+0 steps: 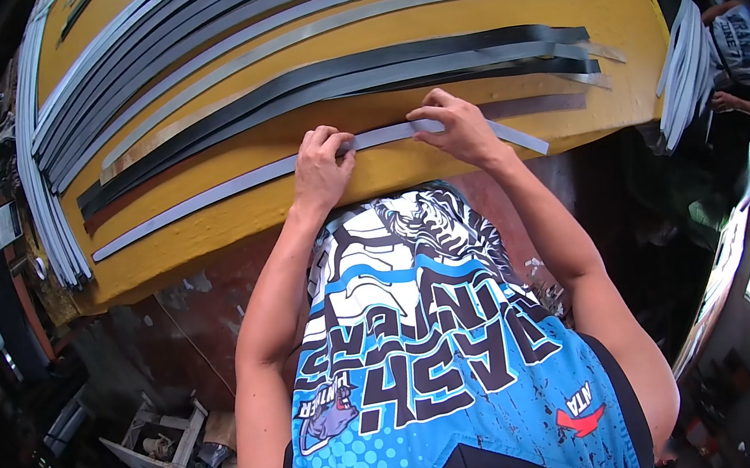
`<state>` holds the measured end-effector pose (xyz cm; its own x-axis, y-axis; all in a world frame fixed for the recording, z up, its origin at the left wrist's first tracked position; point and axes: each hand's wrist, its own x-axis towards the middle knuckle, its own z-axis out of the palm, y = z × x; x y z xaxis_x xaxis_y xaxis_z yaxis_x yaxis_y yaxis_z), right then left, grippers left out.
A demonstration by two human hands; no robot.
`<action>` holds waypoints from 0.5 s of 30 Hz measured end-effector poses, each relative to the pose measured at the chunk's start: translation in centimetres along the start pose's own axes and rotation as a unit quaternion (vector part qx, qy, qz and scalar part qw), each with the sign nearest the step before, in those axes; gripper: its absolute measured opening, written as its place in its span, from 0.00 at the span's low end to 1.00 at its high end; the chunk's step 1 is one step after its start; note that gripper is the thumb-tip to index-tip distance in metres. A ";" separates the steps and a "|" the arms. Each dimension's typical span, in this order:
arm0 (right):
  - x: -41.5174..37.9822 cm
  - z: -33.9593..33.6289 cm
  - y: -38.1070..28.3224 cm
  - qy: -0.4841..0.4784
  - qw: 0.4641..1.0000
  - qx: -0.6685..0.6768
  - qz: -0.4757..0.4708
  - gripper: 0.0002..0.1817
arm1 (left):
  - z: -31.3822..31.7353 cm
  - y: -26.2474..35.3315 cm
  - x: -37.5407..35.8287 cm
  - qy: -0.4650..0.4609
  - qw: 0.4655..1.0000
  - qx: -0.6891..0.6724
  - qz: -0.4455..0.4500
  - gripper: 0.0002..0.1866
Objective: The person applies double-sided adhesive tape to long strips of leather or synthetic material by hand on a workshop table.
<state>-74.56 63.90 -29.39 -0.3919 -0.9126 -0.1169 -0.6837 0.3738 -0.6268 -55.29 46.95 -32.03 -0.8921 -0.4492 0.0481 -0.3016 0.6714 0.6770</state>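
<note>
A long pale grey strip [213,195] lies near the front edge of the yellow table [208,225], with a thin dark edge showing along it. My left hand [323,163] is closed on its middle, fingertips and thumb pinched together. Farther right, my right hand [457,128] pinches the same strip between thumb and index finger. Past that hand, the strip's right end [521,138] angles toward the table edge. A brown strip [536,106] lies just behind, partly hidden by my hands. The strip's exact material cannot be made out.
Behind my hands lie black and grey strips [330,82] in a layered row, with more grey strips [275,9] beyond. Bundles of pale strips hang over the left [58,214] and right [684,60] table edges. Another person [738,49] is at the far right.
</note>
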 end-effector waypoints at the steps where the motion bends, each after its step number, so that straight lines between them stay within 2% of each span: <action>1: -0.3 -0.4 0.5 0.000 1.000 -0.011 -0.008 0.15 | 0.0 0.0 0.1 0.000 1.000 -0.002 -0.004 0.10; 7: -1.1 -1.1 2.2 0.007 0.999 -0.036 -0.011 0.11 | -0.1 0.4 0.5 -0.012 0.999 -0.023 -0.036 0.08; 15: -1.4 -0.9 2.6 0.037 0.999 -0.032 -0.024 0.10 | 0.1 0.6 0.5 0.008 1.000 -0.004 -0.030 0.06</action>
<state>-76.36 66.25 -30.15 -0.4005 -0.9158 -0.0297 -0.7398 0.3423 -0.5792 -55.93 47.21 -31.62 -0.8670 -0.4978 0.0201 -0.3506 0.6382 0.6854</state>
